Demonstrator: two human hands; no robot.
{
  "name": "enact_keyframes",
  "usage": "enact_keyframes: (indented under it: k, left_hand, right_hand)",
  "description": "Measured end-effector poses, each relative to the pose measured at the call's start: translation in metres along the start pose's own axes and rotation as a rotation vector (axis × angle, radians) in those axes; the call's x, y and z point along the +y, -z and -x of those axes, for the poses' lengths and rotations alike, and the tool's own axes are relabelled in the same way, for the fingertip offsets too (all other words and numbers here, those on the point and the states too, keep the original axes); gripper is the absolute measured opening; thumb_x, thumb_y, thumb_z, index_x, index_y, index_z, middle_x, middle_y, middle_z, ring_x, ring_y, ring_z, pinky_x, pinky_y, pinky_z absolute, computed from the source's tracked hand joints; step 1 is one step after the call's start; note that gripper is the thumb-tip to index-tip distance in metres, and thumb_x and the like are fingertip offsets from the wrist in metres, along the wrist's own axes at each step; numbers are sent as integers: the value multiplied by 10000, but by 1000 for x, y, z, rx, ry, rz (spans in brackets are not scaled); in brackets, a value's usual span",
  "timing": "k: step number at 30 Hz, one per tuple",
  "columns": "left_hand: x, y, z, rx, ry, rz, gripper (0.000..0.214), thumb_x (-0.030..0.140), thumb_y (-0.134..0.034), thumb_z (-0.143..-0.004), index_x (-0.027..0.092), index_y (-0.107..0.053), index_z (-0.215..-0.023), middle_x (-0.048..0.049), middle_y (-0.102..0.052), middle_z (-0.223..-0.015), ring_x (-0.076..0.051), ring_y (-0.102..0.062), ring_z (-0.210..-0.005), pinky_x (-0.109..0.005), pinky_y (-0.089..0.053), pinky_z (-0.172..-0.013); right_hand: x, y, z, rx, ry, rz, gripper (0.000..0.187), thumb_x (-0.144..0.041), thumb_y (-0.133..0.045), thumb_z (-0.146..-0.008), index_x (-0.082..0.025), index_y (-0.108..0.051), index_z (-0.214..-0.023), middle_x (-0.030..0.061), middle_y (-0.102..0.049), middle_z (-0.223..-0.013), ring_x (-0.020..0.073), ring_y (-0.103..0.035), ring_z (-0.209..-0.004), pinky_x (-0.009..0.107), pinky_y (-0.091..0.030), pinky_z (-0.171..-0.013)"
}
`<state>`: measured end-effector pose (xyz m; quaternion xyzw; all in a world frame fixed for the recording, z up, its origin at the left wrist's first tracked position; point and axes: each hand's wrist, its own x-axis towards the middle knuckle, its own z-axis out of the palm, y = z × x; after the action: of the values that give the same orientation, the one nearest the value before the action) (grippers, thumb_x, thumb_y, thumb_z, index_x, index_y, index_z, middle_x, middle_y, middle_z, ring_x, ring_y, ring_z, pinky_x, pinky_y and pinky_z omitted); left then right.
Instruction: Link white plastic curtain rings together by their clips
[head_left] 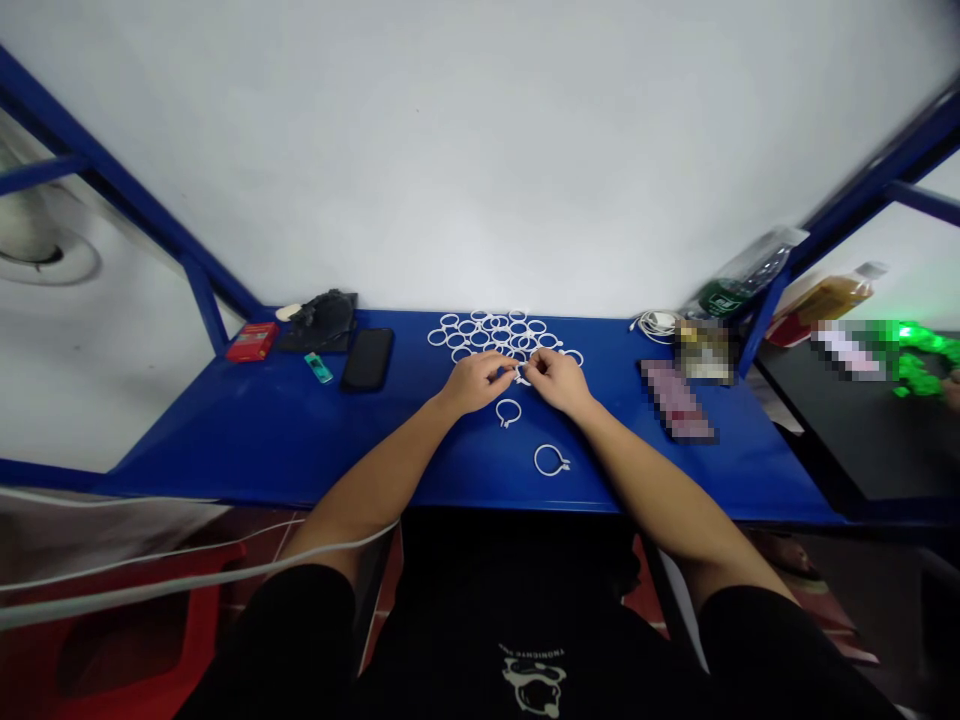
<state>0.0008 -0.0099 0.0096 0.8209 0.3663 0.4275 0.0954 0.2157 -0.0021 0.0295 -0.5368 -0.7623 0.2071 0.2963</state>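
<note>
On the blue table, several white rings (478,338) with small clasps lie joined in a flat, net-like cluster. At its near edge, my left hand (478,382) has its fingers pinched on a white open ring (520,378). My right hand (556,380) is closed on the same ring from the other side, and the two sets of fingertips almost meet. Fingers hide most of that ring and its clasp. Below my hands lies a loose white ring (508,411), and another loose ring (552,460) is closer to the front edge.
Left on the blue table (300,440) are a black phone (367,359), a red box (253,342), a small teal packet (318,368) and a black bag (322,318). A coiled white cable (657,325) and a plastic bottle (748,272) stand right. A blue frame encloses both sides.
</note>
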Motion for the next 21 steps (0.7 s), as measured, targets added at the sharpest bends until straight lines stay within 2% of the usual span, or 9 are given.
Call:
enact_keyframes:
  k: [5,8,11,13,16,18,21]
  left_hand:
    - [1,1,-1,27,-17,-17,219,317,-626,-1017,223,-774,-1149,-55,-790,-1015,-156,-725,-837,-327,-596,-826]
    - [1,0,-1,13,-35,-39,228,373,-676,-998,227,-782,-1137,-51,-798,-1003,-155,-732,-802,-334,-607,-823]
    - [0,-2,-1,37,-47,-58,200,348,-683,-1000,227,-791,-1117,-57,-803,-1011,-165,-749,-846,-335,-611,-837]
    - [-2,-2,-2,53,-52,-57,177,309,-667,-1010,223,-795,-1098,-62,-803,-1027,-178,-757,-920,-338,-612,-858]
    - [-5,-3,-2,41,-38,-44,161,302,-676,-1005,226,-801,-1073,-60,-800,-1039,-183,-757,-950,-346,-616,-874]
    - [-7,-3,-1,28,-25,-49,156,300,-677,-1003,232,-805,-1062,-61,-799,-1048,-186,-756,-962,-352,-617,-886]
    - [-9,-3,0,10,-26,-72,158,281,-670,-1002,235,-809,-1062,-60,-800,-1054,-188,-756,-963,-351,-616,-878]
  right_hand:
    - [1,0,0,42,-30,-7,150,-328,-603,-896,-230,-600,-782,0,-684,-709,177,-589,-647,281,-364,-616]
    - [2,-2,0,60,-52,23,150,-315,-599,-896,-232,-598,-771,6,-681,-703,187,-596,-658,284,-357,-608]
    - [3,-2,0,53,-50,26,160,-330,-602,-911,-230,-621,-788,5,-683,-703,185,-594,-654,281,-359,-603]
    - [5,-1,0,89,10,0,147,-355,-613,-929,-225,-668,-890,15,-705,-769,185,-606,-681,282,-393,-628]
    - [7,2,-1,157,205,-56,215,-378,-619,-961,-212,-706,-1068,61,-731,-916,198,-640,-778,303,-469,-714]
    - [8,3,-1,120,329,-72,223,-385,-613,-984,-214,-724,-1075,80,-737,-947,211,-656,-837,321,-498,-773]
    - [7,2,0,32,411,-74,214,-378,-605,-1001,-221,-744,-1044,81,-756,-957,216,-673,-863,333,-512,-805]
